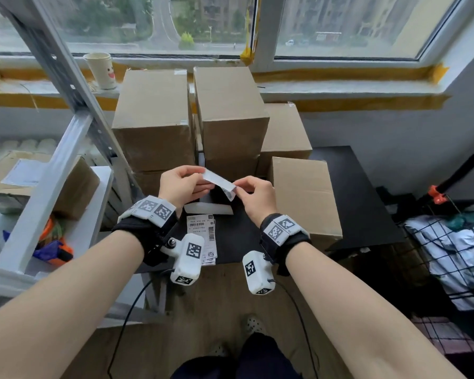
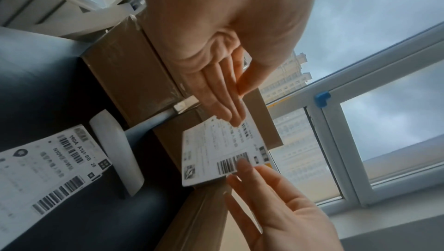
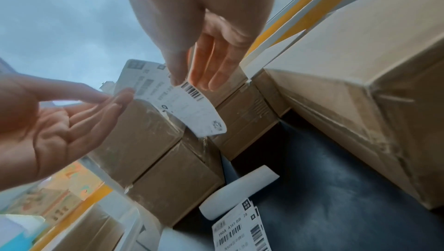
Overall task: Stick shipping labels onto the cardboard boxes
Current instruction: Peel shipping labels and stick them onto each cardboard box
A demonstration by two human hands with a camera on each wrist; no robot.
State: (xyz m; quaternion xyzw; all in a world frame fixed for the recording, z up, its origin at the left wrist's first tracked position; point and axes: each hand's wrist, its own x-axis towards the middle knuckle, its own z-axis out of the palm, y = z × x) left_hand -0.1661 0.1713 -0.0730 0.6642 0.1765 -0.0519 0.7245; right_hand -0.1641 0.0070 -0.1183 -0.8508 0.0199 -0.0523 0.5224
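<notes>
I see both forearms stretched forward, my left hand [image 1: 181, 184] and right hand [image 1: 255, 197] each pinching an end of 1 shipping label [image 1: 220, 184], held above the black table [image 1: 359, 203] before the stacked cardboard boxes [image 1: 230, 113]

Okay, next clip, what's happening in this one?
A person is labelling parcels at a black table. Both hands hold one shipping label in the air: the left hand pinches one end, the right hand the other, apparently peeling it. It is not yet on any of the cardboard boxes stacked behind. More printed labels lie on the table near a curled white strip.
</notes>
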